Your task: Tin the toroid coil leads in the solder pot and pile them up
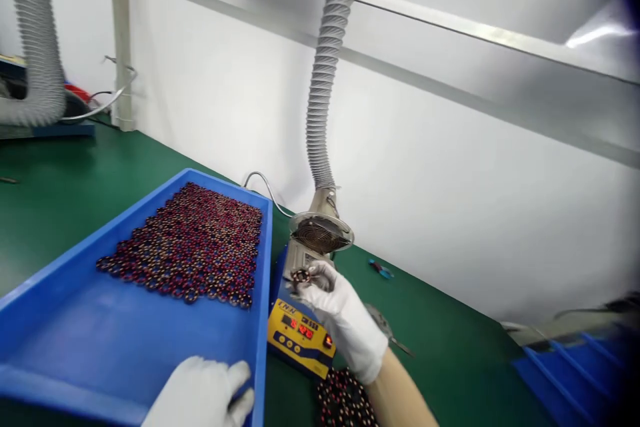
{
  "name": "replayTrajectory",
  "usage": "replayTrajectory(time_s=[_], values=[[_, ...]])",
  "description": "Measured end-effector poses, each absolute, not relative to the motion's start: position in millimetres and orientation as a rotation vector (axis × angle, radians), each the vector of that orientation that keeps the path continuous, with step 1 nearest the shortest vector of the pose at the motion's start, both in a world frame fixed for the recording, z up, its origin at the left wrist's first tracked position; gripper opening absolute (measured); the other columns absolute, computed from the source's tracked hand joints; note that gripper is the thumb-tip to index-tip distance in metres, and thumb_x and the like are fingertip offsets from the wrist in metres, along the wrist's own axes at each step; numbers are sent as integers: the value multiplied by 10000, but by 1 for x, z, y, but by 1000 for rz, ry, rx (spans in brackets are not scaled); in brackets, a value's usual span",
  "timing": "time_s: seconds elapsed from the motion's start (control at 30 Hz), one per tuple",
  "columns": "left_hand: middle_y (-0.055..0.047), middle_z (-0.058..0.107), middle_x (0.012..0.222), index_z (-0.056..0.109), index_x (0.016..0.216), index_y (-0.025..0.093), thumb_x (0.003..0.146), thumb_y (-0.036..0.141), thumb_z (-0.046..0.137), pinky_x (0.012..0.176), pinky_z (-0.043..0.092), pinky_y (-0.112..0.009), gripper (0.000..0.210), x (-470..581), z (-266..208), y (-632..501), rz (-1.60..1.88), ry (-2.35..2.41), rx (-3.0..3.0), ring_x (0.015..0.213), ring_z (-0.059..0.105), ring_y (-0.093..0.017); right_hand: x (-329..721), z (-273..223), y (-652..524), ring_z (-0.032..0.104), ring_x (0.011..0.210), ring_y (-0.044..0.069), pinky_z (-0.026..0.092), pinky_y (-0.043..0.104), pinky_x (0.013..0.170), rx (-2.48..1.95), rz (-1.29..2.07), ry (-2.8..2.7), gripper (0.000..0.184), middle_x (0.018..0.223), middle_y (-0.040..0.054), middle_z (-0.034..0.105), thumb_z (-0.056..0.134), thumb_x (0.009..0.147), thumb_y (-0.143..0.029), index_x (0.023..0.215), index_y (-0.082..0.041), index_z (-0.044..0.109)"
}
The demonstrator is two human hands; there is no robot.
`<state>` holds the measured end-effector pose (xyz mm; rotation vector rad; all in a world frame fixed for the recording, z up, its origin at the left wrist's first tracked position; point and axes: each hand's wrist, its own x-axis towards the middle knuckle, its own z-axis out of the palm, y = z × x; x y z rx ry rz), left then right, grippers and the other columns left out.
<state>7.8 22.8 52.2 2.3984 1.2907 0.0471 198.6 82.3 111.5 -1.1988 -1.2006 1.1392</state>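
My right hand (pixel 333 310), in a white glove, pinches a small dark, copper-toned wound ring coil (pixel 301 275) between thumb and fingertips. It holds the coil over the blue and yellow solder pot unit (pixel 301 333), whose red digits are lit, just below the round extraction hood (pixel 321 232). My left hand (pixel 203 393), also gloved, is at the near right corner of the blue tray (pixel 267 293). Its thumb and finger are bent but apart, and nothing shows between them. Many similar ring coils (pixel 195 240) lie packed in rows in the tray's far part.
More ring coils (pixel 345 400) lie on the green table (pixel 440 340) beneath my right forearm. A flexible grey duct (pixel 325 80) runs up from the hood. Small blue-handled pliers (pixel 381 269) rest behind. A metal tool (pixel 385 327) lies right of the unit, and blue bins (pixel 570 373) stand far right.
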Motion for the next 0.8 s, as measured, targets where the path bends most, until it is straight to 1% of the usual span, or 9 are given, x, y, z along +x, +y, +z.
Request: replayTrajectory(time_s=[0.07,0.13,0.3,0.4,0.47,0.57,0.63,0.73,0.8], values=[[-78,718,786,620,897,224,869,262,367,689,507,-436,257,5,56,20,147,1307,2403,743,674,-287,169,83,87,587,670,126,480,259,639,-1368,948,-1448,306,805,-7,597,665,620,-170,883,-219,515],[-74,713,748,620,868,224,865,294,391,668,508,-448,240,3,52,19,209,1337,2395,713,672,-295,137,59,92,607,775,133,479,255,716,-1585,624,-1954,253,906,31,635,551,703,-151,951,-203,550],[-107,719,801,658,846,201,841,341,443,646,512,-454,257,1,40,21,262,1384,2358,728,668,-321,81,30,101,620,771,246,469,361,728,-1633,460,-2454,72,760,80,697,634,621,-191,667,-183,688],[-128,720,800,674,817,176,829,344,463,632,512,-451,270,0,42,21,286,1383,2367,713,668,-330,67,32,104,545,991,344,418,461,813,-1601,297,-2649,131,1049,162,648,632,638,-210,730,-160,709],[-124,720,789,671,824,177,833,324,457,630,508,-443,260,-2,46,19,308,1379,2389,705,667,-324,64,40,104,452,1121,374,361,505,881,-1597,187,-2694,263,1276,180,508,621,647,-191,899,-162,691],[-100,716,749,659,828,198,857,308,410,627,496,-420,273,-4,50,17,332,1372,2421,676,665,-302,72,60,101,377,1203,358,318,493,943,-1608,99,-2685,477,1396,149,376,602,673,-176,1148,-203,574],[-85,711,724,649,812,210,874,312,376,628,486,-399,298,-5,51,17,332,1356,2437,662,663,-287,89,78,95,376,1209,328,316,463,964,-1618,42,-2587,452,1384,116,397,549,744,-202,1194,-230,533],[-74,709,736,632,841,223,889,301,340,645,471,-382,306,-6,50,18,324,1325,2459,683,662,-273,138,100,73,491,1107,228,363,371,956,-1610,-39,-2225,316,1228,58,551,466,822,-198,1110,-259,579],[-75,710,759,627,897,225,895,291,323,658,463,-380,311,-6,49,19,315,1311,2469,697,660,-268,177,103,48,535,1067,206,394,338,938,-1722,-23,-1951,273,1153,72,599,465,835,-243,1078,-222,586]])
